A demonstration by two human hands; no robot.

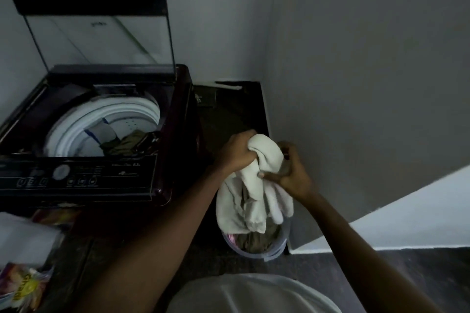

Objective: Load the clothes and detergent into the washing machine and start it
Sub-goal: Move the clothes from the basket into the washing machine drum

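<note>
A white garment [254, 193] hangs bunched above a round laundry basket [276, 253] on the floor. My left hand [237, 151] grips its top from the left, and my right hand [292, 170] pinches it from the right. Olive and pink clothes lie in the basket below. To the left stands a dark top-load washing machine [167, 160] with its glass lid [99, 33] raised. Olive clothes [127, 143] and a grey-blue piece lie inside its white drum [76, 129]. A colourful detergent packet [23, 287] sits at the lower left.
The machine's control panel [76, 175] faces me along its front edge. A grey wall [356, 84] closes in on the right, right behind the basket. A white object [25, 239] lies at the left beside the packet. The floor between machine and wall is dark.
</note>
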